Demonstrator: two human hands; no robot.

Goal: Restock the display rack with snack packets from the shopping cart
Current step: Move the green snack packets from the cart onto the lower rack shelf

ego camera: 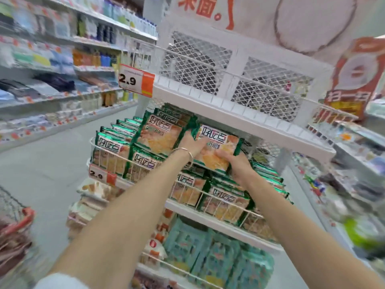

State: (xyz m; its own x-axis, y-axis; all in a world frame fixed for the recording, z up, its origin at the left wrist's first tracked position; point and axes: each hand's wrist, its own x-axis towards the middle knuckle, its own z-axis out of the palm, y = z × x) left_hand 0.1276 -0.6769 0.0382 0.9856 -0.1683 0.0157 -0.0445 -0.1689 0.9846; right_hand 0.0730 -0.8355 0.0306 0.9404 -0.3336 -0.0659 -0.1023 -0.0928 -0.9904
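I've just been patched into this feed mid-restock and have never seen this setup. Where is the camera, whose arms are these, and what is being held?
There is no machine here. These are a person's two bare arms, seen by one wide-angle camera worn on the head, looking forward and down; that is why straight edges bend. The left hand, with a bracelet at the wrist, and the right hand both grip one green-edged snack packet. They hold it at the tier just under the top shelf of the white display rack, above rows of matching packets behind a wire rail. Teal packets fill the tier below. The price tag reads 2.9. The red-rimmed shopping cart shows at the lower left edge.
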